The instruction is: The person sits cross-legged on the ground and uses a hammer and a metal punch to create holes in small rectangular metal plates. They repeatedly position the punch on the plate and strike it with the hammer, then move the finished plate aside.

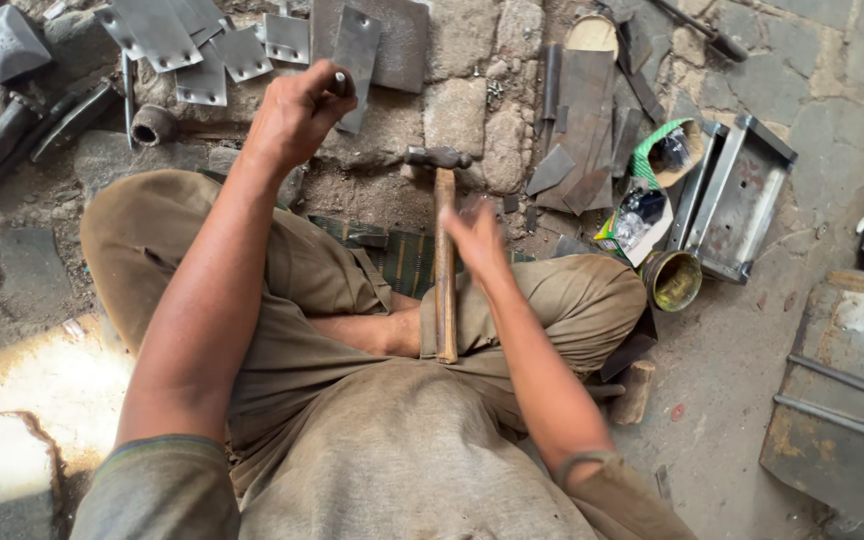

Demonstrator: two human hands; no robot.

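From above, the hammer [444, 262] lies unheld across the seated person's lap, head toward the stones; it could slide off if the legs shift. Beyond the hammer's head, the left hand [297, 115] is closed around a small metal punch [340, 83]. The right hand [476, 240], open and blurred, is just beside the handle.

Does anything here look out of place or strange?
The hammer lies unheld across the person's lap, its head toward the stones. The right hand is beside its handle, blurred; the left hand holds a small metal piece.
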